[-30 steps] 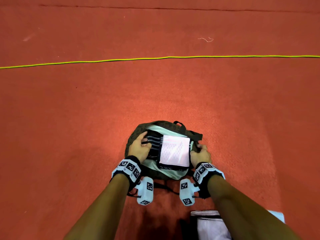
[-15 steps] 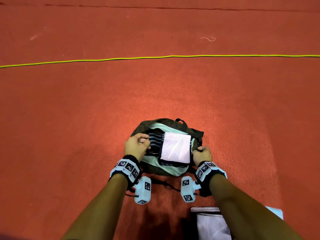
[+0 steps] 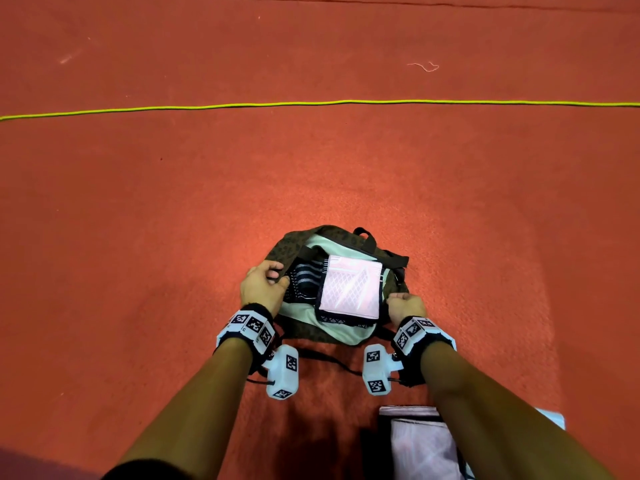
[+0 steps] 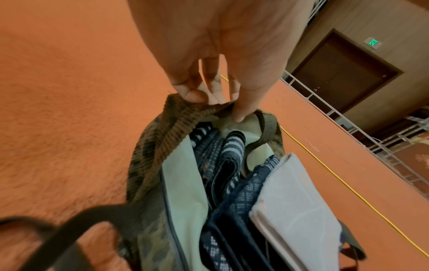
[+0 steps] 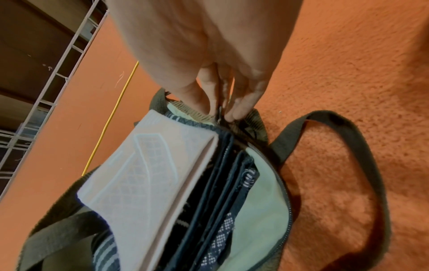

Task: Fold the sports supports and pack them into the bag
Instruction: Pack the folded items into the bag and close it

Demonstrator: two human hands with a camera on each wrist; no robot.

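Observation:
An olive corduroy bag (image 3: pixel 289 245) with a pale green lining lies open on the red carpet. Inside it sits a folded pale pink support (image 3: pixel 351 289) on top of dark striped and dotted supports (image 3: pixel 306 280). My left hand (image 3: pixel 265 284) pinches the bag's left rim (image 4: pixel 185 110) between thumb and fingers. At the right end of the opening, my right hand (image 3: pixel 405 304) pinches the zipper pull (image 5: pixel 219 111). The wrist views show the pink support (image 5: pixel 148 165) and dark folded supports (image 4: pixel 230 161) standing edge-up in the bag.
Another pale pink support (image 3: pixel 424 448) on a dark one lies on the carpet near my right forearm. The bag's dark strap (image 5: pixel 362 146) loops over the carpet to the right. A yellow cord (image 3: pixel 311 105) runs across the floor farther away.
My left hand came off the dark supports and took hold of the bag's left rim. The right hand stayed at the zipper end, and the bag sits slightly farther from me.

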